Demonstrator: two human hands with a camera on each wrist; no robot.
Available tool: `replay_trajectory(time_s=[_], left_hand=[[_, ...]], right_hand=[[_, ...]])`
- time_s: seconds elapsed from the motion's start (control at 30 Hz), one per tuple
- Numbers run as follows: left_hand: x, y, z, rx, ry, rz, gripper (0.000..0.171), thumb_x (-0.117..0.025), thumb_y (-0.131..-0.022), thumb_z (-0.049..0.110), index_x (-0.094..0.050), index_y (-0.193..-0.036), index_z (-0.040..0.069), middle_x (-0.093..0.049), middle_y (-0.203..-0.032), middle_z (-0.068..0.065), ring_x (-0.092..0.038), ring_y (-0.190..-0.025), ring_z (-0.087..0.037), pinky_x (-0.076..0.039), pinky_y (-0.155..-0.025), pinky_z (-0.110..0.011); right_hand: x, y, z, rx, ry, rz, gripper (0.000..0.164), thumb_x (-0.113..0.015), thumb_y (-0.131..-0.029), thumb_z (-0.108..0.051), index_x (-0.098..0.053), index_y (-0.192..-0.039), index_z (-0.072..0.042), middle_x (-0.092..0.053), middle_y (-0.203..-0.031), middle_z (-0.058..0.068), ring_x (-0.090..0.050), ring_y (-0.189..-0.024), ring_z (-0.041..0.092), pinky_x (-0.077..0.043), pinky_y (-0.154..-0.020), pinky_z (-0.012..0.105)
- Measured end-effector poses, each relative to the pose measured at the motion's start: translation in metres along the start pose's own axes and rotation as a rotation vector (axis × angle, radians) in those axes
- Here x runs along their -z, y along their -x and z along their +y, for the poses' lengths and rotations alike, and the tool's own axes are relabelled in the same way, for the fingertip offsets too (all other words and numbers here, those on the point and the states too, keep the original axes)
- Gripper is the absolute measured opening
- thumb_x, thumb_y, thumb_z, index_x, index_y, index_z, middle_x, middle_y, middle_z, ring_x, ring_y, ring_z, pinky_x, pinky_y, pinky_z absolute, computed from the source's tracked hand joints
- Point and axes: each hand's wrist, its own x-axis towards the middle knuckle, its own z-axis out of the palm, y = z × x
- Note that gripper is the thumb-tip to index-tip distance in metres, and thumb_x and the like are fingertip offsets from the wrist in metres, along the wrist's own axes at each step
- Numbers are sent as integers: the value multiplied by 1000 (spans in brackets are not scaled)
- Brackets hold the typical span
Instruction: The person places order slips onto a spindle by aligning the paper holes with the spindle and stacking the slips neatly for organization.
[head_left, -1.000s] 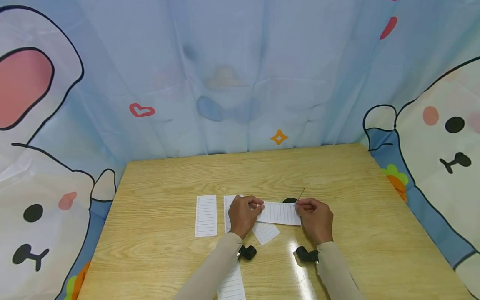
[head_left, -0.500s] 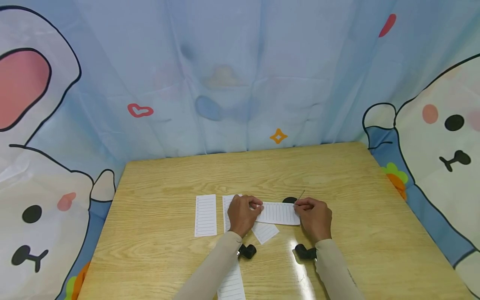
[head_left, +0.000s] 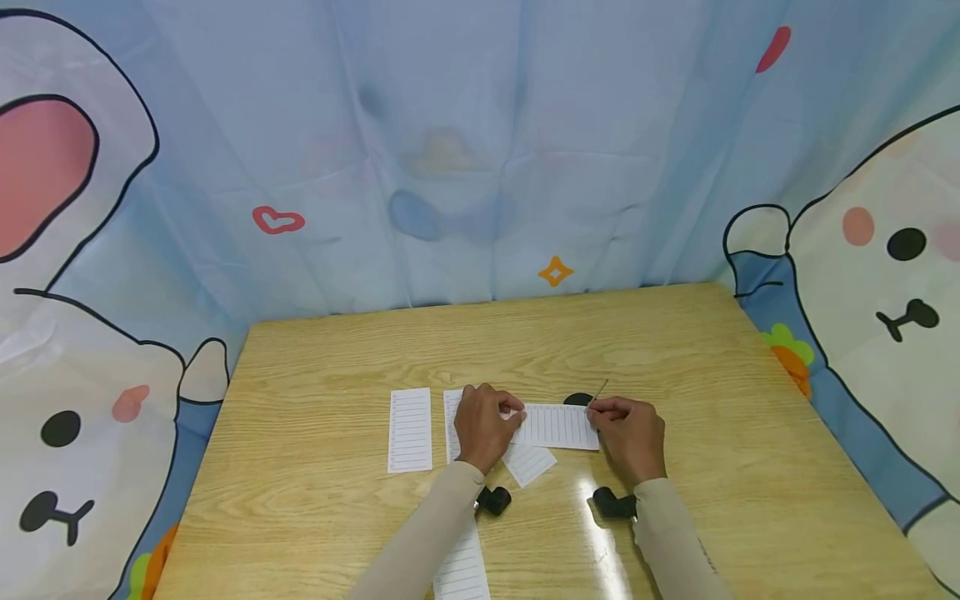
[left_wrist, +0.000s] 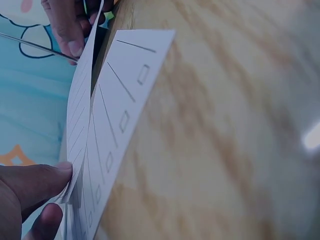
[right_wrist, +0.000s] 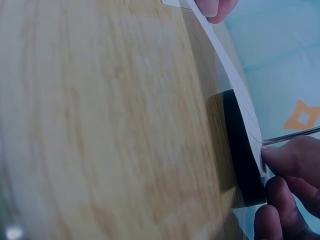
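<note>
My left hand (head_left: 483, 427) pinches the left end of a white lined paper slip (head_left: 561, 427), thumb in front. At the slip's right end my right hand (head_left: 633, 437) pinches a thin metal rod (head_left: 601, 389) together with the paper's edge. The rod (right_wrist: 292, 135) sticks out past the thumb, away from the paper, in the right wrist view. The slip stands raised and slightly bowed between both hands. In the left wrist view another lined slip (left_wrist: 120, 107), with small printed boxes, lies just beyond it on the table; its other end is hidden.
A lined slip (head_left: 410, 431) lies flat at the left, with a second slip (head_left: 452, 427) partly under the left hand. Another slip (head_left: 462, 568) shows by the left forearm. Behind the held paper is a black round object (head_left: 577, 399). A printed curtain (head_left: 480, 167) backs the wooden table (head_left: 322, 375).
Both hands keep their pinch on the paper, almost still. The whole view has drifted very slightly, and the rod's angle is nearly the same.
</note>
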Motion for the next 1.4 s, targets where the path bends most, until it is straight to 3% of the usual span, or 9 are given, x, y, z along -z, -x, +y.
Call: replay_trajectory(time_s=[0.3, 0.5, 0.73, 1.2, 1.4], left_hand=[[5, 3, 2, 1, 7, -15, 6, -92, -84, 26, -86, -86, 27, -67, -82, 6, -50, -80, -11, -38, -65, -22], [11, 6, 4, -11, 29, -37, 15, -92, -84, 26, -87, -97, 26, -66, -82, 7, -49, -81, -10, -38, -66, -20], [19, 7, 10, -35, 95, -2, 21, -90, -85, 24, -86, -105, 27, -71, -86, 6, -53, -85, -12, -42, -69, -21], [43, 13, 22, -131, 191, 95, 20, -89, -88, 26, -85, -108, 26, -74, -87, 6, -54, -84, -15, -45, -74, -25], [56, 15, 30, -162, 284, 133, 23, -89, -87, 22, -84, -110, 25, -76, -91, 6, -57, -86, -20, -48, -79, -28]], right_hand=[[2, -1, 3, 5, -5, -48, 10, -80, -94, -19, -86, -100, -13, -77, -85, 3, -62, -77, 14, -47, -66, 24], [3, -1, 8, 18, -12, -63, 13, -82, -93, -21, -85, -104, -15, -76, -89, 5, -63, -78, 12, -48, -67, 22], [7, 1, 8, 9, -71, -58, 16, -83, -92, -21, -83, -107, -13, -74, -92, 8, -63, -76, 8, -50, -68, 18], [21, 13, -17, 101, -238, 74, 25, -88, -88, -16, -81, -111, -9, -72, -84, -6, -62, -76, 3, -49, -69, 14], [31, 17, -35, 164, -301, 117, 29, -89, -86, -10, -81, -114, -7, -73, -84, -6, -60, -78, 4, -47, -70, 14]])
